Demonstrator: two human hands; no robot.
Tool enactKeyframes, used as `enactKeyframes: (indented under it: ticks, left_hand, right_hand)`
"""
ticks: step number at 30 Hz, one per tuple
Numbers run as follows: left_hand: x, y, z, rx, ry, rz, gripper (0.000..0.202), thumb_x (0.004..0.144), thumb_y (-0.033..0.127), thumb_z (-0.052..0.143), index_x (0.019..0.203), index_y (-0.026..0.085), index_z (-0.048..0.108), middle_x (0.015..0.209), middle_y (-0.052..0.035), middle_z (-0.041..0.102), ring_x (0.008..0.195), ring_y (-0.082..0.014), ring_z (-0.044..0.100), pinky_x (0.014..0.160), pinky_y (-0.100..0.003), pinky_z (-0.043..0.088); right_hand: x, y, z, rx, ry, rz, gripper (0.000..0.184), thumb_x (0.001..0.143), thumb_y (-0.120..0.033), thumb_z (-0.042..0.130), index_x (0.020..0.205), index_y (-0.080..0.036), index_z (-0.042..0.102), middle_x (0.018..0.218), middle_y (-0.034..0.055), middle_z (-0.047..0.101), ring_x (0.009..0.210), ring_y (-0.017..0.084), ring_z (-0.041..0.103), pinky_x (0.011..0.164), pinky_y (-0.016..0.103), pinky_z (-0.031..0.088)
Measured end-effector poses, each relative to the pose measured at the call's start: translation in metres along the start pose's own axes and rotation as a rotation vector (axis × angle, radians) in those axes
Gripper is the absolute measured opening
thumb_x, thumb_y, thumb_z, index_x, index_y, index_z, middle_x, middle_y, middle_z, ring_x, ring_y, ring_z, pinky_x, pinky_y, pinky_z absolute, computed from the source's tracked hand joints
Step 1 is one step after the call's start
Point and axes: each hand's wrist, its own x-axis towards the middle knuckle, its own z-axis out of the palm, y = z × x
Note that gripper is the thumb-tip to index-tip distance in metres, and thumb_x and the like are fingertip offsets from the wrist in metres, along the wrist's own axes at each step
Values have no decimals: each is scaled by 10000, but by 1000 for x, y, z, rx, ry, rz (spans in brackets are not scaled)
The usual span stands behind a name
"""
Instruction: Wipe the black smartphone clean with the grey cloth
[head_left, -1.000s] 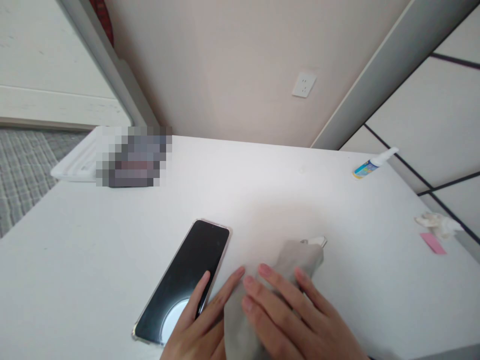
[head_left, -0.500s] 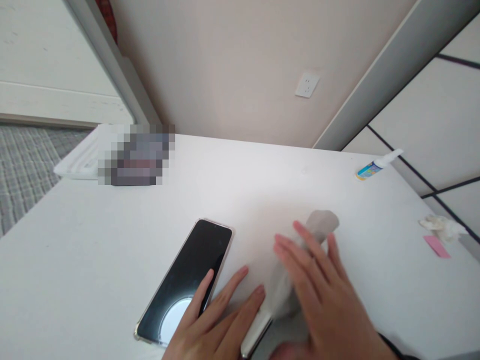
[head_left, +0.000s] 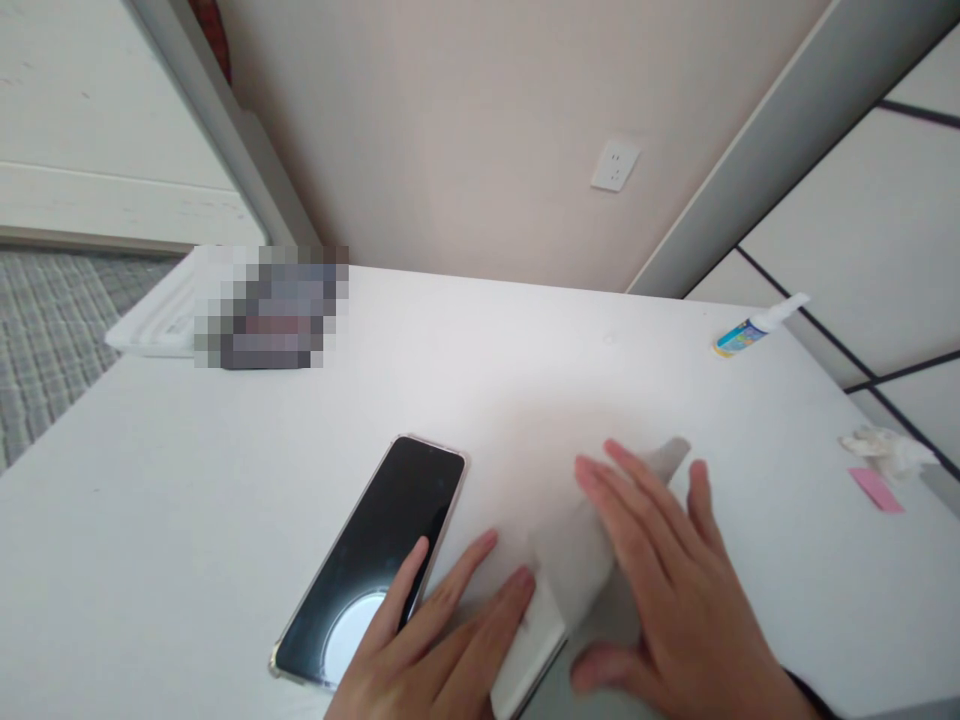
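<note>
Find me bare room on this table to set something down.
Bare table stretches between the phone and the small spray bottle, and left of the phone. It's crowded at the left hand, right hand and grey cloth.

Both hands palm down, fingers extended, entering from the bottom edge of the view. Left hand (head_left: 427,645): lower centre, fingers angled up and to the right, left thumb (head_left: 415,565) spread away from the index finger. Right hand (head_left: 660,590): well apart from the left, fingers (head_left: 622,480) fanned, pointing up and left; right thumb (head_left: 592,672) low, out to the side. Right wrist at the lower right edge.
</note>
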Motion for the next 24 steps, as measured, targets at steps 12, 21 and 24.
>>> enactKeyframes:
  ticks: [12, 21, 24]
  left_hand:
    - [5, -6, -9, 26, -80, 96, 314, 1066, 193, 443, 1226, 212, 714, 1192, 91, 801, 1330, -185, 650, 1354, -404, 117]
    - [-6, 1, 11, 32, 54, 35, 386, 1105, 214, 358, 1061, 218, 742, 1016, 41, 819, 1399, -176, 592, 1348, -434, 200]
    - [-10, 3, 16, 3, 68, 30, 416, 1102, 190, 350, 949, 239, 734, 925, 36, 812, 1391, -167, 599, 1344, -434, 219]
  right_hand:
    - [2, -1, 3, -15, 45, -65, 654, 1055, -551, 509, 1489, -62, 538, 1670, 139, 431, 1625, 428, 122, 1303, 633, 25]
    - [9, -16, 10, 36, 152, -9, 480, 1100, -487, 435, 1363, -155, 660, 1585, 61, 560, 1623, 359, 203, 1315, 602, 65]
    - [11, -18, 10, 34, 182, -36, 438, 1138, -395, 341, 1352, -197, 669, 1521, 31, 625, 1555, 229, 393, 1332, 535, 62]
